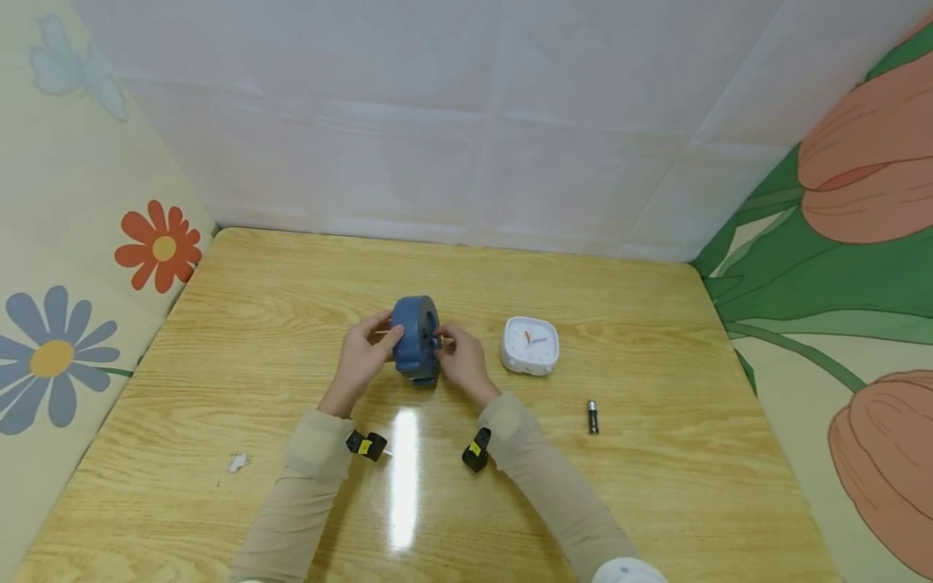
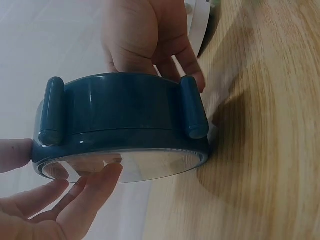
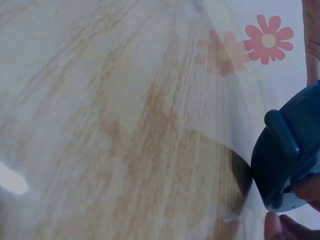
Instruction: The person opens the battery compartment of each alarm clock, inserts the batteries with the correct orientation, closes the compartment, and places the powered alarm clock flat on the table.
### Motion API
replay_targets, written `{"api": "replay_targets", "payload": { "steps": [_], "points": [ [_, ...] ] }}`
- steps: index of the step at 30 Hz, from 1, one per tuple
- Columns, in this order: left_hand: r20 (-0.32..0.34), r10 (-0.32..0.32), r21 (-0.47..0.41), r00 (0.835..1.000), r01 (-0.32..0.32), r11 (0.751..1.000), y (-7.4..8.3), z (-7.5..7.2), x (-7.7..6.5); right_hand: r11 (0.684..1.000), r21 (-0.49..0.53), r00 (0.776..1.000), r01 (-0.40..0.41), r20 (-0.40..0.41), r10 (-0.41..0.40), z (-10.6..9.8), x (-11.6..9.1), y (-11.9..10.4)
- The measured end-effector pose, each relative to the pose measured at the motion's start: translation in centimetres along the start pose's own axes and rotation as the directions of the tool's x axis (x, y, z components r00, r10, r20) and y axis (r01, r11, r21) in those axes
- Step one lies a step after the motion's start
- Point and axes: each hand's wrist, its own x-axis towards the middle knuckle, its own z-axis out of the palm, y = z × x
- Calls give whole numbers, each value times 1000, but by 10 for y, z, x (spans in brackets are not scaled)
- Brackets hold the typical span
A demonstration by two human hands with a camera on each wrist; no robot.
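A dark blue table clock [image 1: 415, 336] stands on edge near the middle of the wooden table, its back turned to the right. The left hand [image 1: 362, 354] holds it from the left, thumb on the rim and fingers on the clear round front [image 2: 145, 165]. At the clock's back, the right hand [image 1: 462, 359] pinches a small blue part with thumb and finger; the part is mostly hidden. Two stubby feet [image 2: 192, 107] show on the clock's underside in the left wrist view. In the right wrist view only a side of the blue clock [image 3: 287, 135] appears.
A white square clock [image 1: 530, 346] lies face up right of the right hand. Nearer the front right is a black and silver battery [image 1: 593, 417]. A white scrap [image 1: 238, 462] lies at the left. A white sheet [image 1: 437, 121] rises behind the table [image 1: 656, 486].
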Motion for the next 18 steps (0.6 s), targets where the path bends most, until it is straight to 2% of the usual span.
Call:
{"api": "replay_targets", "payload": {
  "steps": [3, 6, 13, 18],
  "points": [
    [-1, -1, 1, 1000, 1, 1000, 0, 1, 0, 997, -63, 998, 53, -12, -54, -2, 0, -2],
    [-2, 1, 0, 1000, -1, 1000, 0, 1, 1, 992, -74, 995, 98, -11, -99, -3, 0, -5],
    [-12, 11, -11, 1000, -12, 1000, -1, 2, 1, 995, 3, 995, 98, 1, -98, -4, 2, -8],
    [-11, 15, -9, 1000, -15, 1000, -1, 3, 2, 991, 110, 997, 74, 7, -75, -5, 1, -10]
  ]
}}
